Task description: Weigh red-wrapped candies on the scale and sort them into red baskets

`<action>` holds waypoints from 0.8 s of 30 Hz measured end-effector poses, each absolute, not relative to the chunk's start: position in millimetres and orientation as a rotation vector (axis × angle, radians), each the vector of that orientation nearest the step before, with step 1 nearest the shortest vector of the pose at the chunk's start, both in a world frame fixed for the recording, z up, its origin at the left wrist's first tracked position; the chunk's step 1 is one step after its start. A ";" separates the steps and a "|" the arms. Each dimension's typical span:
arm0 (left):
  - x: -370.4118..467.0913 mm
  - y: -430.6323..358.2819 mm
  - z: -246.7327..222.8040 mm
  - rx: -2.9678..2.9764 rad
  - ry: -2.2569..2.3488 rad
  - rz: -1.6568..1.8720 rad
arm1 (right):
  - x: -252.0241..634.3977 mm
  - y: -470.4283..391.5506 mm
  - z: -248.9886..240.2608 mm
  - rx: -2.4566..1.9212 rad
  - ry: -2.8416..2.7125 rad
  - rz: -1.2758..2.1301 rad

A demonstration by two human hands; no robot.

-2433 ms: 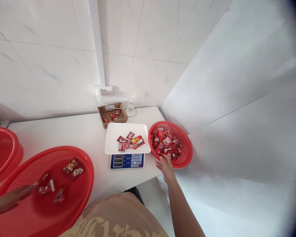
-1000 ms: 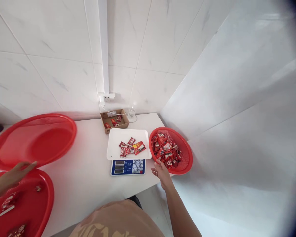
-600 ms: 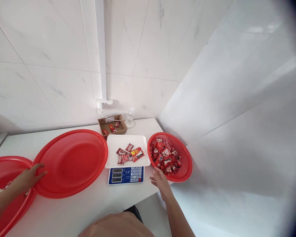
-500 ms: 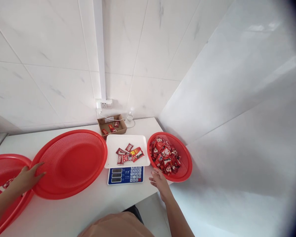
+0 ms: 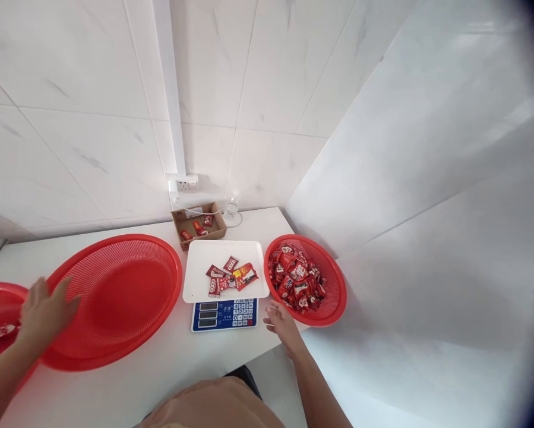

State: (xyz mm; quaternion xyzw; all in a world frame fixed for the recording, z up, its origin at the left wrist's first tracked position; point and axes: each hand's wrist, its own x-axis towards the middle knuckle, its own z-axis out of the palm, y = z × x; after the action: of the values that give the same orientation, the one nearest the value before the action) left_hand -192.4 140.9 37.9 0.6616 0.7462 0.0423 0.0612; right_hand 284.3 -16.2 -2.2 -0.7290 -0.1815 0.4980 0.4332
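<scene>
Well, large basket (image 5: pixel 128 297): pushed by the left hand (image 5: pixel 48 312), spread and empty, it might jog the scale (image 5: pixel 224 315).
Filled basket (image 5: pixel 335 285): seemingly overhangs the table (image 5: pixel 168 362); the right hand (image 5: pixel 282 324), loosely open nearby, could tip it.
Loose packets (image 5: pixel 228 282): on the tray (image 5: pixel 202 261); a jolt might scatter them.
</scene>
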 end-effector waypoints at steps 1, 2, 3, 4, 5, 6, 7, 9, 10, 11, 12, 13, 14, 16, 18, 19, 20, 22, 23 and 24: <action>-171.8 139.3 36.7 2.048 2.244 0.244 | 282.7 -14.3 -1.6 -1.820 -0.463 1.253; -146.7 137.0 34.8 2.113 2.149 0.349 | 280.6 -12.0 -1.3 -1.823 -0.474 1.265; -118.1 134.2 32.1 2.168 2.012 0.385 | 278.0 -9.1 -1.3 -1.826 -0.487 1.276; -87.3 131.0 28.9 2.209 1.859 0.390 | 275.0 -5.8 -1.6 -1.825 -0.503 1.285; -55.9 127.9 25.2 2.253 1.709 0.360 | 271.6 -2.2 -2.1 -1.822 -0.522 1.287; -25.4 125.1 21.4 2.314 1.535 0.321 | 268.1 1.6 -2.6 -1.818 -0.542 1.285; 2.8 122.9 17.9 2.351 1.434 0.300 | 264.6 5.4 -3.1 -1.814 -0.565 1.282; 48.4 120.7 12.6 2.374 1.362 0.253 | 259.0 12.2 -4.0 -1.807 -0.614 1.272; 64.9 120.8 11.0 2.357 1.392 0.214 | 257.1 14.9 -4.4 -1.804 -0.643 1.270; 77.1 121.8 10.0 2.340 1.410 0.178 | 255.9 17.0 -4.8 -1.800 -0.672 1.268; 85.5 123.4 9.3 2.323 1.427 0.147 | 255.4 18.5 -5.4 -1.796 -0.702 1.269; 90.7 125.5 8.6 2.310 1.433 0.124 | 255.3 19.3 -6.1 -1.794 -0.728 1.271; 93.4 127.8 7.8 2.301 1.424 0.110 | 255.7 19.7 -6.9 -1.794 -0.752 1.276; 93.6 131.7 5.2 2.285 1.393 0.103 | 256.9 19.9 -8.7 -1.807 -0.789 1.291; 90.7 133.6 1.4 2.271 1.357 0.123 | 258.1 20.9 -10.6 -1.836 -0.826 1.296; 89.2 133.6 -0.7 2.268 1.337 0.145 | 258.6 22.3 -11.5 -1.855 -0.848 1.289; 87.9 133.0 -2.9 2.266 1.315 0.172 | 259.1 24.5 -12.2 -1.875 -0.877 1.275; 86.0 130.7 -6.6 2.265 1.269 0.235 | 260.0 31.7 -13.5 -1.914 -0.960 1.211; 85.1 129.4 -8.0 2.262 1.250 0.267 | 260.6 36.6 -14.0 -1.934 -1.018 1.151; 83.9 128.4 -8.7 2.257 1.237 0.298 | 261.2 42.2 -14.4 -1.955 -1.090 1.070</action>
State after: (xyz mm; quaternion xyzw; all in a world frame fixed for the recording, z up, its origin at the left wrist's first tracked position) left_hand 83.9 128.4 -8.7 0.8383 0.4595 0.1106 0.2718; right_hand 261.2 42.2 -14.4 -0.7454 -0.4155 0.4081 0.3243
